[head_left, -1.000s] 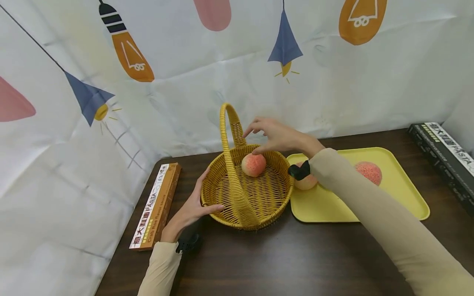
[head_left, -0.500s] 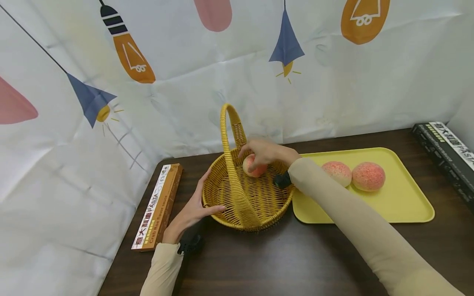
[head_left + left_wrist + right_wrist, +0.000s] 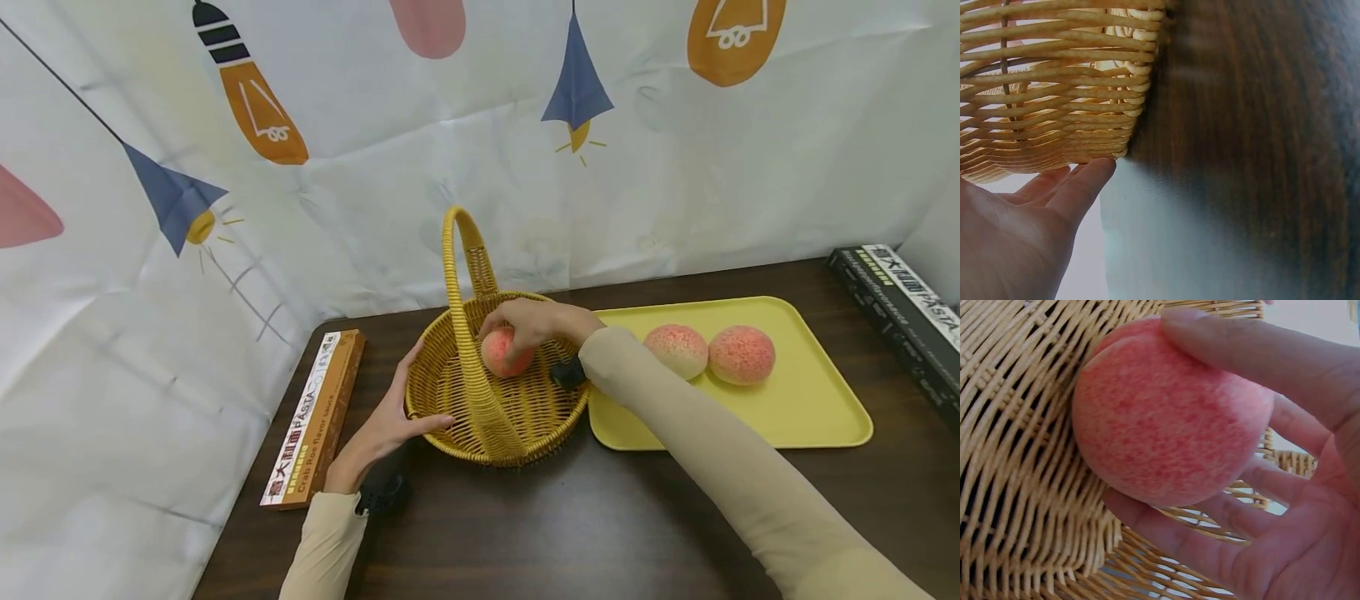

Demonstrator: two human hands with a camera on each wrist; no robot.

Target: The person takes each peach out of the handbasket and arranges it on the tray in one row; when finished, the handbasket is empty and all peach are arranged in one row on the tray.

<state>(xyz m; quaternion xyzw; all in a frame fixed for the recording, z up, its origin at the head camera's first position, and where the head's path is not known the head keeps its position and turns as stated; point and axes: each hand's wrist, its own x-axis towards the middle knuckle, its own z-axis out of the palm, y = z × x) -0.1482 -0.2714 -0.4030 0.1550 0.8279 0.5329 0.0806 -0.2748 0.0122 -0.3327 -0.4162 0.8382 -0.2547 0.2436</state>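
A yellow wicker basket (image 3: 457, 400) with a tall handle stands on the dark table. Inside it my right hand (image 3: 528, 321) grips a pink peach (image 3: 498, 350); in the right wrist view the fingers (image 3: 1260, 353) curl round the peach (image 3: 1166, 425) above the basket weave (image 3: 1016, 462). My left hand (image 3: 386, 421) rests with straight fingers against the basket's left outer wall; in the left wrist view its fingers (image 3: 1082, 184) touch the basket (image 3: 1054, 87) at the base.
A yellow tray (image 3: 817, 417) to the right of the basket holds two more peaches (image 3: 678, 350) (image 3: 741, 354). A brown pasta box (image 3: 315, 417) lies left of the basket and a black pasta box (image 3: 900, 308) at the far right. A patterned cloth backs the table.
My right hand came down from above the basket rim and closed round the peach inside it, shifting it slightly left. The left hand stayed on the basket's side.
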